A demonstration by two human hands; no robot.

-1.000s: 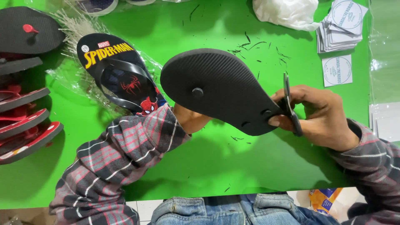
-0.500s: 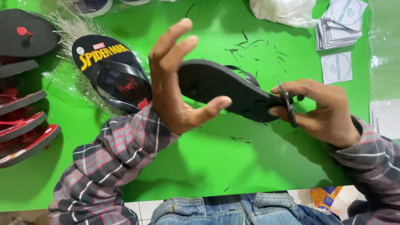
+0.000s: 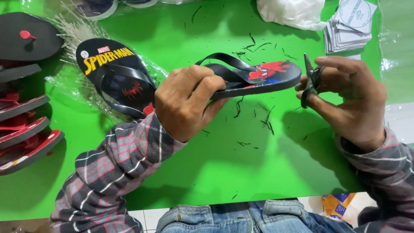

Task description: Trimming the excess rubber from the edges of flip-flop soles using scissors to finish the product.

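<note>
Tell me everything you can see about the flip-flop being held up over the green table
The flip-flop is a thin black sandal, foam or rubber by its look, with a black Y-shaped strap arching above the footbed and a red and blue printed figure near one end. It is strap side up, roughly level and seen almost edge-on, above the green table. The left hand grips one end; the right hand, holding small scissors, sits by the other.

We see a bright green table (image 3: 224, 172). On it lie a flip-flop (image 3: 116, 80) on clear plastic, black scraps (image 3: 258, 121), round paper tags (image 3: 349, 26) and a white bag (image 3: 293, 13).
</note>
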